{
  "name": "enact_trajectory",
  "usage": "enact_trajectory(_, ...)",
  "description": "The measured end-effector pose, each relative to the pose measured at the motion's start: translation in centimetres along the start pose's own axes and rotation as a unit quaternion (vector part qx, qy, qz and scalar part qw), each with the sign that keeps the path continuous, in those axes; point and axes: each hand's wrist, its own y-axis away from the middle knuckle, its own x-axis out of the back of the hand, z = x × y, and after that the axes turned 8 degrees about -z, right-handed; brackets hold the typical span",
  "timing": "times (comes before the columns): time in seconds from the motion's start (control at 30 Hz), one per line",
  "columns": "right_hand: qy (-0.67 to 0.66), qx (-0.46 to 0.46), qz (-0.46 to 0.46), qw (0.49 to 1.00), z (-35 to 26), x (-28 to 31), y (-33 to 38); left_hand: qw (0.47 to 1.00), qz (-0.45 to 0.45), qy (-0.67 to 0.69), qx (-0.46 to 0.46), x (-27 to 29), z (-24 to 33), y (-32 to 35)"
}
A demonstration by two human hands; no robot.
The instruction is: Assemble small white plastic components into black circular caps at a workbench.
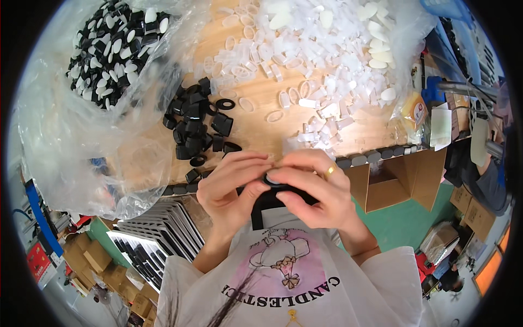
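At the table's near edge, my two hands meet around a small black oval cap (267,179), mostly covered by fingers. My left hand (229,188) pinches its left side between thumb and fingers. My right hand (322,191), with a gold ring on one finger, grips it from the right. Just beyond the left hand lies a pile of loose black oval caps (193,128). Clear oval rings (275,116) and small translucent plastic pieces (338,60) spread over the wooden table (248,131).
A clear plastic bag (136,180) drapes over the left side, beside a heap of black caps with white ovals (111,60). White oval pieces (377,49) lie far right. Below the table are an open cardboard box (376,191) and stacked white trays (158,234).
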Motion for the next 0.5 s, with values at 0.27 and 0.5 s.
enact_trajectory(0.27, 0.078, -0.232, 0.135, 0.960, 8.2, 5.2, -1.8, 0.980, 0.109, 0.129, 0.108, 0.3, -1.0, 1.2)
enact_trajectory(0.5, 0.264, -0.146, -0.073, 0.951, 8.7, 6.0, -1.8, 0.946, 0.057, 0.272, 0.165, 0.3, -2.4, 0.8)
